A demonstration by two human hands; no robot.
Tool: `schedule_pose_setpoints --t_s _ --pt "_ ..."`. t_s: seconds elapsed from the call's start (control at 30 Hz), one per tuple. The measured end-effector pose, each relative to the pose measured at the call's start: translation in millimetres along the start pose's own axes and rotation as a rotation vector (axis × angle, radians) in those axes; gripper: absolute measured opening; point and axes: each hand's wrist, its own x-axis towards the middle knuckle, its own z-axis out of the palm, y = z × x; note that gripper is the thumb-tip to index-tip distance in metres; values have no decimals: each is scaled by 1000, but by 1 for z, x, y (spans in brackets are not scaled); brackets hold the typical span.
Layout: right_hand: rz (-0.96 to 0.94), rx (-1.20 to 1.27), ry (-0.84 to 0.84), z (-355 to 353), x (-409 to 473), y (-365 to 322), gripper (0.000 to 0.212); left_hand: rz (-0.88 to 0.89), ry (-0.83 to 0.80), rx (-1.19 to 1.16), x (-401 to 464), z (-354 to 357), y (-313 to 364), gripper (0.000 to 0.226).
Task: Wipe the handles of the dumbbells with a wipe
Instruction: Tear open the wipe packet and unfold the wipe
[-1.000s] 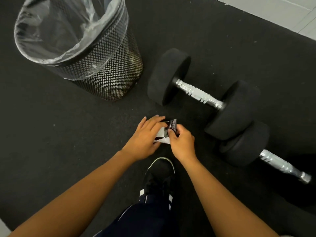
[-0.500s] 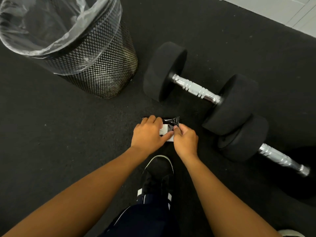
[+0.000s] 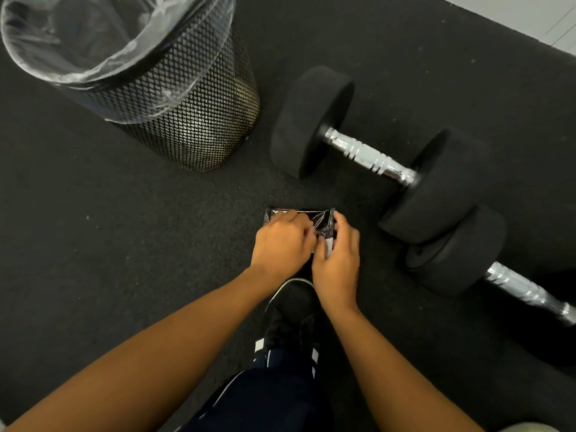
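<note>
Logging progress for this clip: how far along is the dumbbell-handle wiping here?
Early stage. Done: nothing visibly wiped. In hand: left hand and right hand both grip a foil wipe packet, apparently opening it. Left: the near dumbbell handle and far dumbbell handle lie untouched on the floor.

Floor: dark rubber matting [image 3: 93, 244], finely speckled — it fills nearly all I can see. Far right corner: a strip of pale tiled floor [image 3: 530, 17] bordering the mat. Upper left: black wire-mesh waste bin [image 3: 193, 120], upright, lined with a clear plastic bag [image 3: 103, 42]. Light — even, soft shadows.
</note>
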Motion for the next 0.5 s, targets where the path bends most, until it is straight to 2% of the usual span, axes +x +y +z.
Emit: schedule_pose_setpoints --t_s 0.07,0.13,0.3,0.43,0.5 --pt "-126 -173 37 1 -5 5 55 -6 2 -49 -3 2 -4 18" --pt "-247 -379 50 3 -7 13 48 -6 2 -98 -5 3 -8 17" --pt "-330 -607 11 1 -8 27 42 -53 25 -219 -8 3 -13 13" --pt "-319 -641 32 1 -7 27 40 -331 179 -461 -18 -5 -28 13" --pt "-310 -631 50 3 -8 24 40 -431 198 -586 -25 -8 -36 16"
